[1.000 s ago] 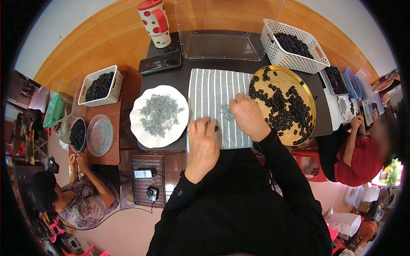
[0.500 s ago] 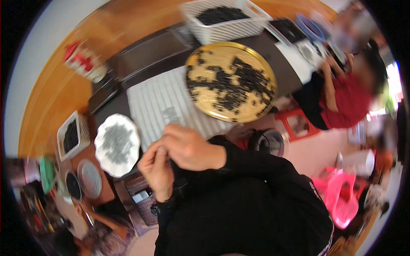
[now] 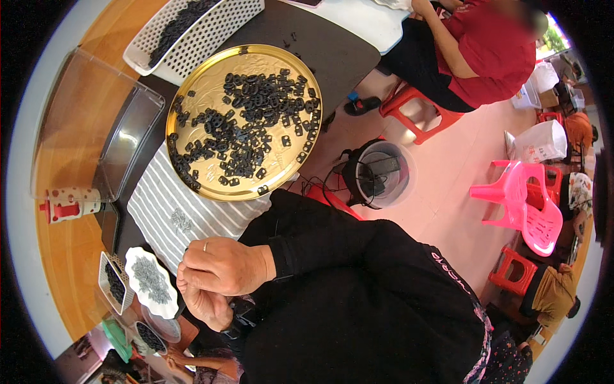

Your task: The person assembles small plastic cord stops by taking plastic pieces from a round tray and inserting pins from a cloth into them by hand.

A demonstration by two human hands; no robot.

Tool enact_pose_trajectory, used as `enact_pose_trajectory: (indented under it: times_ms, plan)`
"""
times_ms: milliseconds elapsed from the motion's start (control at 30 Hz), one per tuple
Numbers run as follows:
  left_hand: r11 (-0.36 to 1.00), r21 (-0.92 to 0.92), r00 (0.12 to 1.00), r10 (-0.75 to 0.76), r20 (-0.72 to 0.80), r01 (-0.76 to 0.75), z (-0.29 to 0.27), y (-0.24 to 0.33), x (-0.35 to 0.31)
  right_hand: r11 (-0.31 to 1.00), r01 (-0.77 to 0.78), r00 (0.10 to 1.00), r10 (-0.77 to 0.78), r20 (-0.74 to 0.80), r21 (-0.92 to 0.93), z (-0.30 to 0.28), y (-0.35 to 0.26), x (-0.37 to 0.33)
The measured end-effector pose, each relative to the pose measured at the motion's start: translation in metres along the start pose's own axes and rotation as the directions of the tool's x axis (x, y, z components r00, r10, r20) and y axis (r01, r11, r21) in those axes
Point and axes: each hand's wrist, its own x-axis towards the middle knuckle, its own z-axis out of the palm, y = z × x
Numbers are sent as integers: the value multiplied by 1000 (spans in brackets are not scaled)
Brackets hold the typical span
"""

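My right hand (image 3: pixel 224 265), a ring on one finger, is closed with its fingertips against those of my left hand (image 3: pixel 206 306), which is closed too. Whatever lies between the fingers is hidden. Both hands are beside the near edge of a grey-and-white striped cloth (image 3: pixel 166 185) that bears a small heap of tiny grey pieces (image 3: pixel 181 220). To their left, a white scalloped dish (image 3: pixel 135 261) contains many more such pieces. Beyond, a round gold tray (image 3: pixel 220 70) overlaps the cloth, strewn with small black slotted parts (image 3: pixel 256 96).
At the far left stand a white perforated basket (image 3: pixel 211 41) of black pieces and a clear plastic lid or box (image 3: pixel 83 121). A patterned cup (image 3: pixel 70 205) is by the wall. One person in red (image 3: pixel 489 57) sits on a red stool (image 3: pixel 419 112); a clear bin (image 3: pixel 384 173) is on the floor.
The view has turned, so the tray and cloth appear farther left and more floor shows at right. My hands stay together, fingertips touching.
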Motion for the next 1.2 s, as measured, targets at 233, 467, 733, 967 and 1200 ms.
enact_pose_trajectory:
  times_ms: [233,467,733,967,1200]
  plan:
    - [997,3,996,-74,-58,75,13,2,2,995,62,998,-59,28,-83,-11,5,-4]
    - [992,102,997,68,30,-71,14,9,6,1000,3,1000,-3,-31,14,-1,11,2]
    - [942,289,985,150,88,-169,20,2,1,989,-150,952,143,269,5,-16,14,2]
    - [54,971,764,627,150,-234,-3,2,0,925,-380,858,355,372,-7,-12,27,-10]
    - [-245,965,771,595,225,-93,4,2,14,923,-335,790,384,478,-189,-6,28,-4]
